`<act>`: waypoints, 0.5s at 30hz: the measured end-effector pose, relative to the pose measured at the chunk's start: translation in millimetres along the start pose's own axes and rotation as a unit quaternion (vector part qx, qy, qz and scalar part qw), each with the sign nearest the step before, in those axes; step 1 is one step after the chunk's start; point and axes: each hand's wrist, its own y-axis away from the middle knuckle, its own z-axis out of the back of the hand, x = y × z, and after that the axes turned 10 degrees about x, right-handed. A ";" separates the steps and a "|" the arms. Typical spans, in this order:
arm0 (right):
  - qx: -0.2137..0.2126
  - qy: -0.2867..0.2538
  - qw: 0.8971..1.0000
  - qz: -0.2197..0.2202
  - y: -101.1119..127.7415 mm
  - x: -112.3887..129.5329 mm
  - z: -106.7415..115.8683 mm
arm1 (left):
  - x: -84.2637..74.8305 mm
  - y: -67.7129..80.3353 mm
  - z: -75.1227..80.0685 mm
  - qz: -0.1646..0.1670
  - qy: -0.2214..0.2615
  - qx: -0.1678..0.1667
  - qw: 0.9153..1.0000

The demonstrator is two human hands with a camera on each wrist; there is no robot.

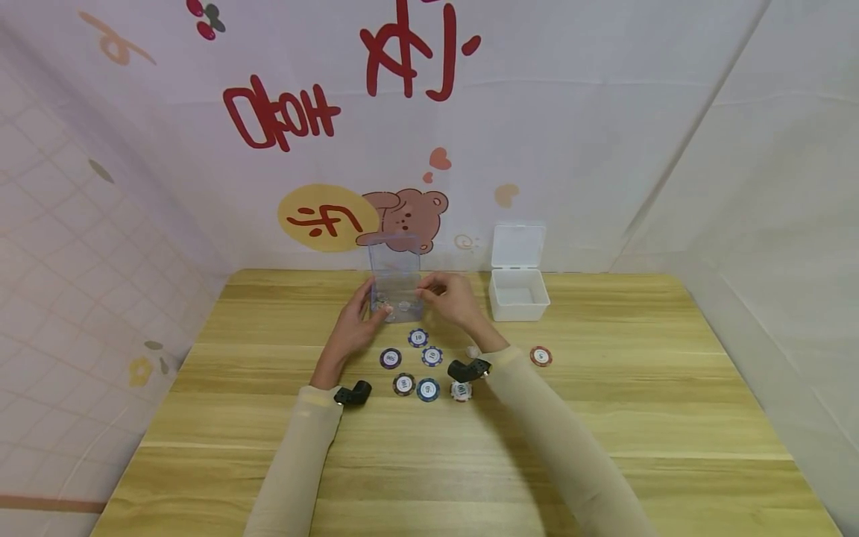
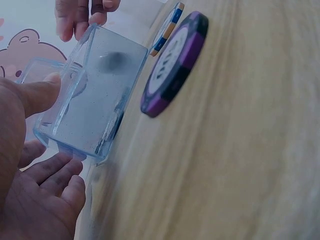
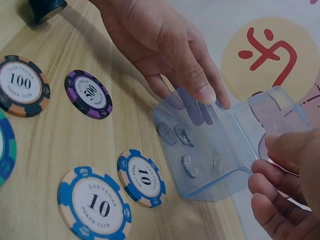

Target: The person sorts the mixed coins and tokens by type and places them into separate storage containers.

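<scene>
- Clear box (image 1: 394, 280) near bench's (image 1: 604, 418) far edge, lid up; a few small discs (image 3: 186, 150) already inside.
- Left hand (image 1: 356, 324) steadying box's side, fingers nearly straight; right hand (image 1: 451, 297) at the other side, fingers curled round its lid.
- Seven chips (image 1: 418, 338) still out, between box and near edge.
- Wooden bench; white box (image 1: 517, 293) open at far edge; printed cloth walls.

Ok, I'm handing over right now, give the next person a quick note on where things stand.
Left hand: fingers on the near left wall of the clear blue box, steadying it.
Right hand: holds the box's open lid side.
Box stands at the table's far middle, lid up, some small coins inside.
Poker chips on the table in front: a purple 500 chip, a 100 chip, two blue 10 chips, others; one red chip apart, right.
White box open, right of it.
No chip inside yet.
</scene>
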 end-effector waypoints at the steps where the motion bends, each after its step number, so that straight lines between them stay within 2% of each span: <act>1: 0.002 -0.001 1.000 -0.001 0.1 -0.7 0.1 | 0.1 0.0 0.0 0.000 -0.001 0.000 1.000; 15: 0.029 -0.011 0.999 -0.019 11.0 -8.0 10.4 | -1.4 1.7 -0.1 0.001 -0.005 -0.003 1.000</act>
